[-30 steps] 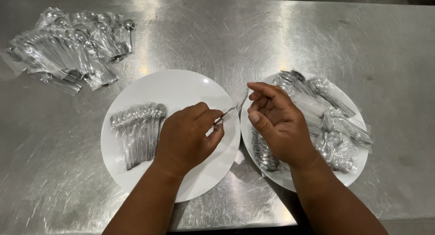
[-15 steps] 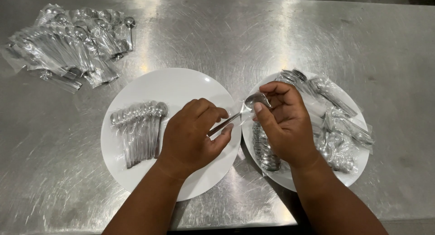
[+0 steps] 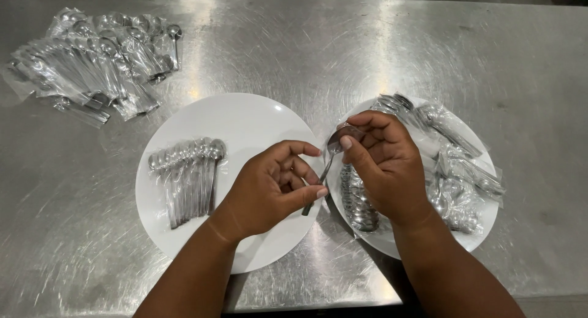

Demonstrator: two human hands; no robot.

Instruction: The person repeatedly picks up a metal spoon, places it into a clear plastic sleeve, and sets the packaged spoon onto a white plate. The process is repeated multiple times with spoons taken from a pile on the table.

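Small metal spoon (image 3: 331, 155) held between both hands above the gap between two white plates; left hand (image 3: 272, 189) pinches the lower handle between thumb and forefinger; right hand (image 3: 383, 165) is curled over the bowl end, fingertips closed on it, where a thin clear wrap seems to cling, hard to tell. Judged light, stiff, smooth and slippery, more so under film; surest hold looks to be the narrow handle, pinched flat. Left plate (image 3: 257, 119) carries a neat row of bare spoons (image 3: 187, 180); right plate (image 3: 478, 232) holds wrapped spoons (image 3: 456, 171) and a stack of bare ones (image 3: 358, 201). More wrapped cutlery (image 3: 92, 64) heaped far left on the steel table (image 3: 294, 42).
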